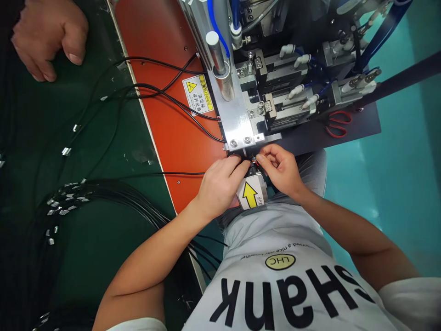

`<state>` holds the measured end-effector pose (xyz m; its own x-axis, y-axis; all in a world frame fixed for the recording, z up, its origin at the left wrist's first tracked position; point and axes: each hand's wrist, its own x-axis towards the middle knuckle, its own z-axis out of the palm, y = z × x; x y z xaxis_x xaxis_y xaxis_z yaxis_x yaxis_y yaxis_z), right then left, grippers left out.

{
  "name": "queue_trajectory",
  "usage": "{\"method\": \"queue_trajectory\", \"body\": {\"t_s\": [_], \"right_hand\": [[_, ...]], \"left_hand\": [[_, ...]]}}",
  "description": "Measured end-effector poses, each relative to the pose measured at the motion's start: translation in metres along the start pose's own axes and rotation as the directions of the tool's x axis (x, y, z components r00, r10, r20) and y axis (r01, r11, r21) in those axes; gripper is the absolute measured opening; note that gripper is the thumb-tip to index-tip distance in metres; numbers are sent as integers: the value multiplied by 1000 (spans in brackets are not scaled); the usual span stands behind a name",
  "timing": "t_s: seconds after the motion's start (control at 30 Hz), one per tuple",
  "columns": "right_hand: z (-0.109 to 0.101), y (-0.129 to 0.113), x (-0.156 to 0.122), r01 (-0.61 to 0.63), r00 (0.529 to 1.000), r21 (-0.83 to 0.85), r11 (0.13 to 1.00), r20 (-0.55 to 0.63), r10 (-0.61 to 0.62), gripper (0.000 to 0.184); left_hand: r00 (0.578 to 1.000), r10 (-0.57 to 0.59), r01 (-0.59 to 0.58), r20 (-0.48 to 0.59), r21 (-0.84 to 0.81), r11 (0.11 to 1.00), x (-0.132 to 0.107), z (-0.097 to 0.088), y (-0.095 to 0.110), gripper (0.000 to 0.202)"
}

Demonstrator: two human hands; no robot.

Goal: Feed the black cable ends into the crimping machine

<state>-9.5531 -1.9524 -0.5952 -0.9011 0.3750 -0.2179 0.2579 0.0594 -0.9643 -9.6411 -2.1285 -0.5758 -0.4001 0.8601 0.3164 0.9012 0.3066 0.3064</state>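
My left hand (219,185) is closed, its thumb and index finger pinching at the front of the machine's metal plate (237,124). A black cable (182,173) runs from the left into this hand. Close by on the right, my right hand (281,169) is also closed in a pinch. Between the fingertips show thin wires (257,162), partly red; their ends are hidden by my fingers. Just below the fingertips sits a metal block with a yellow arrow label (251,193).
The machine's pneumatic cylinders (285,101) and blue tubes stand behind my hands. Red-handled scissors (339,124) lie at right. A bundle of black cables (113,188) with shiny ends lies on the green mat (103,239). Another person's hand (51,37) rests at upper left.
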Motion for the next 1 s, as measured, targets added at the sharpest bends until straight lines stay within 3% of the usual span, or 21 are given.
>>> {"method": "queue_trajectory", "body": {"t_s": [0.47,0.67,1.0], "right_hand": [[0,7,2,-38,999,19,999,-1,38,21],[-5,7,2,-94,995,51,994,38,93,25],[0,-19,1,142,983,-259,955,-75,-167,8]], "left_hand": [[1000,3,-3,2,-15,1000,0,-1,0,31],[997,-43,49,61,-100,994,0,-2,0,29],[994,-75,88,84,-160,983,1,-4,3,25]]}}
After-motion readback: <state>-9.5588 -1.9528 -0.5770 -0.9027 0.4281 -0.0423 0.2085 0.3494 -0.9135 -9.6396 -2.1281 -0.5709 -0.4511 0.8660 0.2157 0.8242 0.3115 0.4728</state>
